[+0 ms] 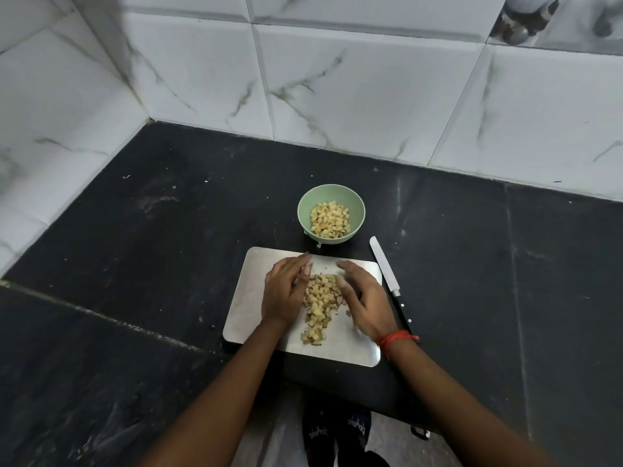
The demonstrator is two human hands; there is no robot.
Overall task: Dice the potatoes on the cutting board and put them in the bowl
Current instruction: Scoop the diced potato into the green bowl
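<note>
A steel cutting board (249, 308) lies on the black counter, with a heap of diced potato (320, 305) in its middle. My left hand (285, 293) rests against the heap's left side and my right hand (365, 298) against its right side, fingers fairly straight and cupped inward. Just beyond the board stands a green bowl (305, 205) holding more diced potato (330, 220). A knife (387, 276) with a black handle lies on the counter beside the board's right edge, held by neither hand.
White marble-tiled walls (337, 96) close the counter at the back and left. One potato bit (319, 246) lies between bowl and board. The counter's front edge runs just below the board, with feet in sandals (337, 433) on the floor.
</note>
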